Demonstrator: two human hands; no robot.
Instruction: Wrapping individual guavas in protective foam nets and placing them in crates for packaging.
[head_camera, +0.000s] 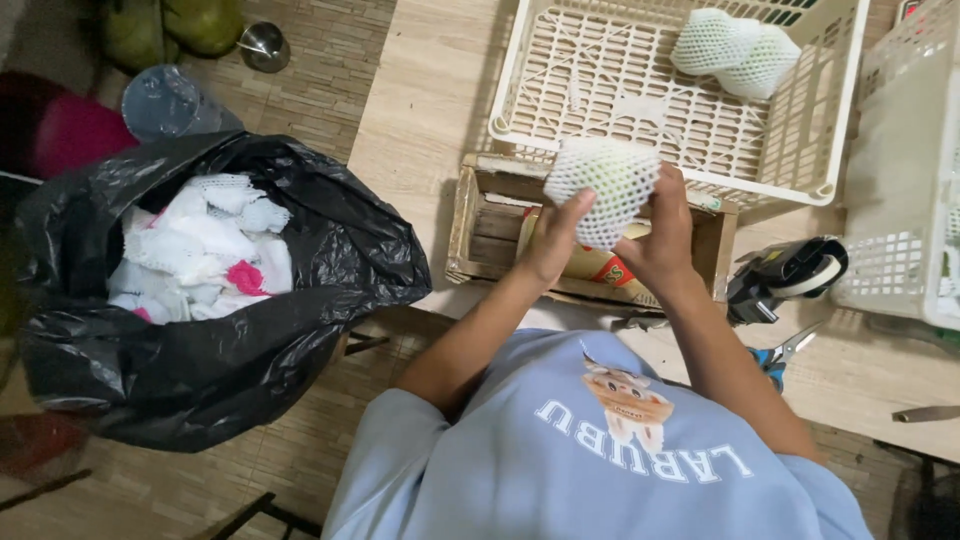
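Net-wrapped round fruit (603, 188), soft foam mesh

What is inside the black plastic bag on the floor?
The open black plastic bag holds a heap of white foam net sleeves, with a few pink pieces among them. Whatever lies deeper is covered by that heap and the bag's folds.

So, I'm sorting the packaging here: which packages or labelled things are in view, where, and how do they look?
Printed package: inside the wooden crate, below both hands; flat, tan and red.
Foam net sleeve: white mesh around a greenish fruit, held by left hand and right hand.
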